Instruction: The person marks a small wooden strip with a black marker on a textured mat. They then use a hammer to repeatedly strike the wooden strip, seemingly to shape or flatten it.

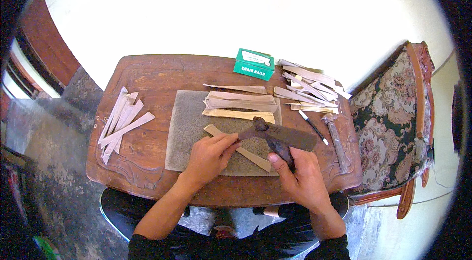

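Observation:
My right hand (307,176) is wrapped round the dark handle of a hatchet-like tool (292,137) with a broad, flat, grey-brown blade. At the tool's narrow left end, the fingers of my left hand (211,154) are pinched together on it. A thin, flared wooden strip (255,158) lies slantwise on a grey stone-like slab (184,117), partly hidden under the left hand. On the slab's far part sits a neat stack of similar strips (238,105). One more pale strip (236,89) lies just past its far edge.
The carved brown table (157,75) also bears loose wooden strips (125,120) at left and a larger heap (312,88) at far right. A green box (254,64) stands at the back. Near the right edge lie a black-and-white marker (313,127) and a hammer (337,142), beside a floral-upholstered chair (391,117).

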Tool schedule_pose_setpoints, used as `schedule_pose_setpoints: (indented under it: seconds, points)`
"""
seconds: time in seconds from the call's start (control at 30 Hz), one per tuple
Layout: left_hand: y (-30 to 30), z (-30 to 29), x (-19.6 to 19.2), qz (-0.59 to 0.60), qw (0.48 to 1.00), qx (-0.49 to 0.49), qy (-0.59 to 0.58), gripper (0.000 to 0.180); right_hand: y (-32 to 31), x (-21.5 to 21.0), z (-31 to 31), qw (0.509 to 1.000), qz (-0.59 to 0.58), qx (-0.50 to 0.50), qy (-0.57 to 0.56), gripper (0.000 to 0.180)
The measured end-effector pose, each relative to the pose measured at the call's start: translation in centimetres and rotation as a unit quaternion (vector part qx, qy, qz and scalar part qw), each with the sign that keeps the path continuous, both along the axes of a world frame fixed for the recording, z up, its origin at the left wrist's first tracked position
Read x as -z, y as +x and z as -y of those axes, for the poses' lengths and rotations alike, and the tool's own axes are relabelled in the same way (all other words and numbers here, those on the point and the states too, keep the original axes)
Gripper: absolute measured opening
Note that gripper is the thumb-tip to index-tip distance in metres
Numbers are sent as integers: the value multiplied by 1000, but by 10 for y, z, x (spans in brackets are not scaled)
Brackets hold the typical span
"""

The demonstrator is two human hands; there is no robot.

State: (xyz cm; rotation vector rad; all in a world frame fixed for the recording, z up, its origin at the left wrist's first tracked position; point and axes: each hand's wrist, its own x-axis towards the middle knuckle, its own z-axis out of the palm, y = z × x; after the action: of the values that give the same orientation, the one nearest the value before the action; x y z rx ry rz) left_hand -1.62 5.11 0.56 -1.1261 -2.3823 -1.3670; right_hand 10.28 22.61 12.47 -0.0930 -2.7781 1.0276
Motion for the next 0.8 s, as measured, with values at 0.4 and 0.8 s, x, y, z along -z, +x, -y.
schedule_pose_setpoints:
  seconds: [0.4, 0.8]
  points:
    - [0, 1, 0, 11, 1000, 6, 14, 20, 2, -17, 5, 998, -61, 11, -9, 25]
    - [0, 1, -2, 15, 1000, 12, -1, 21, 5, -10, 2, 999, -20, 28, 8, 28]
